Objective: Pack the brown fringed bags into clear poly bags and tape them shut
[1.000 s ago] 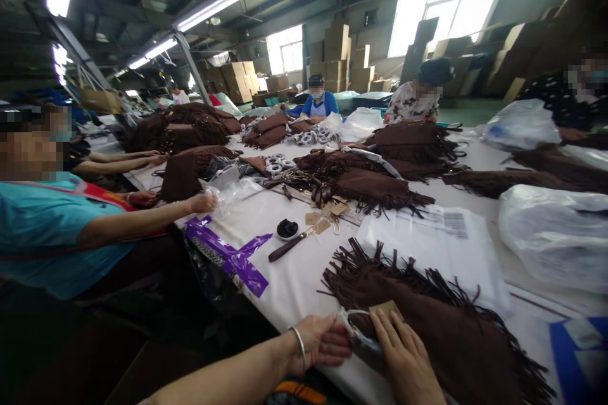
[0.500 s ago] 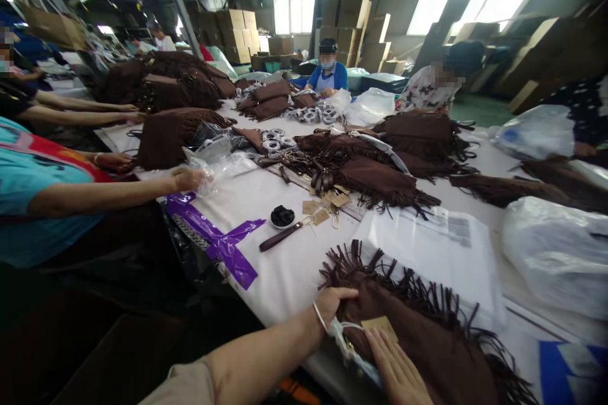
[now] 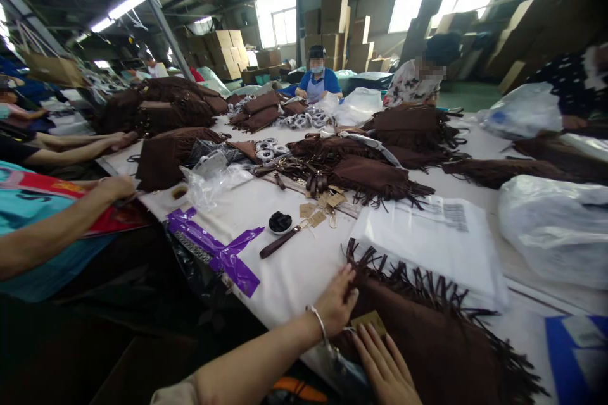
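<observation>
Fringed brown bag [image 3: 441,335]: likely soft, light; best grasped by body. Left hand [image 3: 335,305]: loosely spread at edge. Right hand [image 3: 387,368]: flat against card tag [image 3: 371,321].

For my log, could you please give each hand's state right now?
Left hand: at the edge of the brown fringed bag; open or closed cannot be told.
Right hand: open, resting over the tan tag.

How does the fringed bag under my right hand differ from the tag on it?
The fringed bag is dark brown; the tag is tan. The bag is far larger than the tag. The bag has fringe; the tag's visible edge is plain. The right hand partly covers both.
</observation>
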`<state>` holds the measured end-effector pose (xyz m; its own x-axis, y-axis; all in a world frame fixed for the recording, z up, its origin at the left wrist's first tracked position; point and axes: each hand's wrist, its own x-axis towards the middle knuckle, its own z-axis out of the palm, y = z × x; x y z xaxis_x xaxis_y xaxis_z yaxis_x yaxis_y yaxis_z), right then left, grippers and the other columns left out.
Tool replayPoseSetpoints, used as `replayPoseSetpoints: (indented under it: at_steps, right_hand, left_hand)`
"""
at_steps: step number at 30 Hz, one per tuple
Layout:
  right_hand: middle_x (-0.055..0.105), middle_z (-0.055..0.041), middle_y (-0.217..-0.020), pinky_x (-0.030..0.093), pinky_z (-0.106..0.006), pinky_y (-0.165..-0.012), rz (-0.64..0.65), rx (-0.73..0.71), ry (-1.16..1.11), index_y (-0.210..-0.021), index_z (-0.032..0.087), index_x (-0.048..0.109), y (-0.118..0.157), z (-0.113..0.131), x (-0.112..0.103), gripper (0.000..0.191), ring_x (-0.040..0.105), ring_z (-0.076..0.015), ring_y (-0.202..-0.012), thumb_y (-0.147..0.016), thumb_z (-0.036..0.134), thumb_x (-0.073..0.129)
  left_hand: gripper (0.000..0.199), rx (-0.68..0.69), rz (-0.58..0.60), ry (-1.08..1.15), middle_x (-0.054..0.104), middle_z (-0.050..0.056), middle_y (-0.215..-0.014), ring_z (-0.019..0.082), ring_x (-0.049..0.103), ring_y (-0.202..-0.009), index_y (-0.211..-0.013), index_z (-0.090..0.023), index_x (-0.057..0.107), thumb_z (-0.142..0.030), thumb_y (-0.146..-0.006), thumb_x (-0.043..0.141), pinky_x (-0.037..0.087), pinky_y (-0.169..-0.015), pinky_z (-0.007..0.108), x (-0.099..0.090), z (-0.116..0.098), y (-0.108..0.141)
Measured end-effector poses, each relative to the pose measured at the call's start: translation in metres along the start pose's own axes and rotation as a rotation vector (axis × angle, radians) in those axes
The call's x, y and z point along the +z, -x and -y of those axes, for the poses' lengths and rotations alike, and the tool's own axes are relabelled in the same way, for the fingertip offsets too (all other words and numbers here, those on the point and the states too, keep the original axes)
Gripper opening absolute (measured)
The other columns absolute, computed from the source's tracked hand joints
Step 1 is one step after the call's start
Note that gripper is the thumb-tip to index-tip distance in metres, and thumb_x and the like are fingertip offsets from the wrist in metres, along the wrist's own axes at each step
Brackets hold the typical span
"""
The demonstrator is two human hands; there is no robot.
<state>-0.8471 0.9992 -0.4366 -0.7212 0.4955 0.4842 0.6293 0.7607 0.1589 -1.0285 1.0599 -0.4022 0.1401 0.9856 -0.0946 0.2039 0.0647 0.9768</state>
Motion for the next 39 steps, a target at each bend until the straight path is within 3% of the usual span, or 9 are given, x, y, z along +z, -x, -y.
replayPoseSetpoints:
  at_steps: [3, 7, 12, 16, 20, 25, 28, 34, 39]
  right_hand:
    - [0.053, -0.0089, -0.133, 0.039, -0.040, -0.094, 0.027, -0.020, -0.027, -0.144, 0.011, 0.025, 0.003, -0.002, -0.010, 0.070, 0.053, -0.0242, -0.118, -0.084, 0.041, 0.044]
    - [0.035, -0.0007, -0.147, 0.028, -0.035, -0.108, 0.240, 0.119, -0.130, -0.145, 0.023, 0.020, 0.014, -0.016, -0.034, 0.064, 0.033, -0.0179, -0.135, -0.090, 0.047, 0.041]
    - [0.028, 0.0053, -0.150, 0.017, -0.044, -0.115, 0.352, 0.589, -0.236, -0.143, 0.037, 0.021, 0.038, -0.061, -0.043, 0.053, 0.022, -0.0183, -0.139, -0.093, 0.043, 0.037]
    - [0.034, -0.0017, -0.148, 0.019, -0.050, -0.113, 0.268, 0.927, -0.166, -0.141, 0.026, 0.034, 0.072, -0.094, -0.043, 0.050, 0.023, -0.0226, -0.139, -0.093, 0.043, 0.032]
    - [0.037, -0.0074, -0.146, 0.020, -0.048, -0.114, 0.039, 1.127, -0.259, -0.137, 0.018, 0.041, 0.103, -0.086, -0.068, 0.051, 0.024, -0.0240, -0.138, -0.093, 0.042, 0.029]
    - [0.058, -0.0034, -0.127, 0.033, -0.041, -0.110, -0.469, 1.737, -0.927, -0.122, 0.025, 0.053, 0.135, -0.027, -0.100, 0.047, 0.053, -0.0213, -0.118, -0.087, 0.055, 0.043]
    - [0.065, -0.0094, -0.114, 0.039, -0.044, -0.105, -0.709, 1.921, -1.257, -0.119, 0.017, 0.052, 0.150, -0.001, -0.103, 0.055, 0.061, -0.0243, -0.106, -0.084, 0.058, 0.049]
    - [0.065, -0.0163, -0.113, 0.038, -0.047, -0.105, -0.682, 1.987, -1.840, -0.120, 0.010, 0.054, 0.152, 0.000, -0.108, 0.067, 0.060, -0.0281, -0.109, -0.082, 0.065, 0.046]
    - [0.058, -0.0168, -0.125, 0.030, -0.045, -0.109, -0.633, 1.536, -2.473, -0.122, 0.010, 0.057, 0.111, -0.019, -0.099, 0.078, 0.050, -0.0272, -0.121, -0.083, 0.072, 0.030]
  left_hand:
    - [0.067, 0.149, 0.145, -0.570, 0.015, 0.011, -0.154, 0.027, 0.002, -0.144, -0.144, -0.012, 0.029, -0.027, -0.083, 0.053, 0.006, -0.118, 0.050, 0.013, -0.001, 0.004]
    - [0.064, 0.194, 0.210, -0.815, 0.013, 0.012, -0.154, 0.025, 0.002, -0.144, -0.146, -0.013, 0.021, -0.038, -0.091, 0.043, 0.012, -0.118, 0.049, 0.023, 0.003, 0.004]
    - [0.063, 0.265, 0.211, -0.959, 0.015, 0.012, -0.154, 0.025, 0.004, -0.143, -0.146, -0.015, 0.022, -0.041, -0.092, 0.043, 0.015, -0.117, 0.050, 0.024, 0.009, -0.007]
    - [0.063, 0.272, 0.245, -0.974, 0.014, 0.014, -0.154, 0.026, 0.004, -0.143, -0.146, -0.013, 0.019, -0.041, -0.094, 0.039, 0.017, -0.116, 0.051, 0.032, 0.001, -0.005]
    - [0.067, 0.411, 0.387, -0.951, 0.012, 0.013, -0.154, 0.026, 0.002, -0.143, -0.147, -0.015, 0.016, -0.040, -0.092, 0.043, 0.015, -0.116, 0.051, 0.053, -0.022, 0.010]
    - [0.074, 0.657, 0.729, -0.924, 0.010, 0.009, -0.155, 0.027, 0.002, -0.143, -0.147, -0.018, 0.020, -0.037, -0.084, 0.055, 0.011, -0.118, 0.048, 0.094, -0.040, 0.020]
    - [0.069, 0.720, 0.771, -0.925, 0.012, 0.011, -0.154, 0.027, 0.002, -0.143, -0.146, -0.014, 0.023, -0.026, -0.084, 0.051, 0.007, -0.118, 0.047, 0.119, -0.037, 0.017]
    - [0.053, 0.736, 0.824, -0.913, 0.030, 0.015, -0.148, 0.027, 0.017, -0.141, -0.139, -0.007, 0.038, -0.011, -0.086, 0.036, 0.014, -0.118, 0.047, 0.140, -0.038, 0.013]
    - [0.054, 0.890, 0.682, -0.845, 0.038, 0.014, -0.144, 0.025, 0.023, -0.140, -0.136, -0.008, 0.040, -0.010, -0.082, 0.040, 0.026, -0.115, 0.049, 0.127, -0.050, 0.015]
